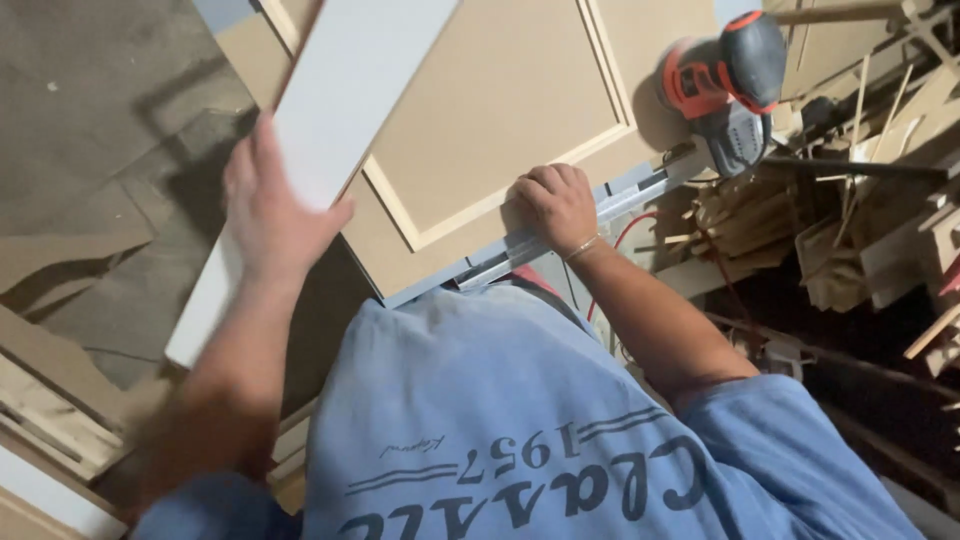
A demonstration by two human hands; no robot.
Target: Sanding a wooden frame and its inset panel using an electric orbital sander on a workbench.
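Observation:
My left hand (262, 210) grips a long white board (350, 90) that runs slantwise from the top middle down to the left; the hand is motion-blurred, with the thumb hooked over the board's right edge. My right hand (555, 205) is curled into a fist and presses on the near edge of a tan recessed door panel (500, 90), right beside a grey metal rail (620, 200). A thin bracelet sits on that wrist. The white board overlaps the panel's left part.
An orange and black power tool (725, 80) lies at the panel's right corner. A heap of wood offcuts (850, 190) fills the right side, and a red cable (635, 225) hangs below the rail. Concrete floor (90, 130) and flat board scraps (50, 400) are on the left.

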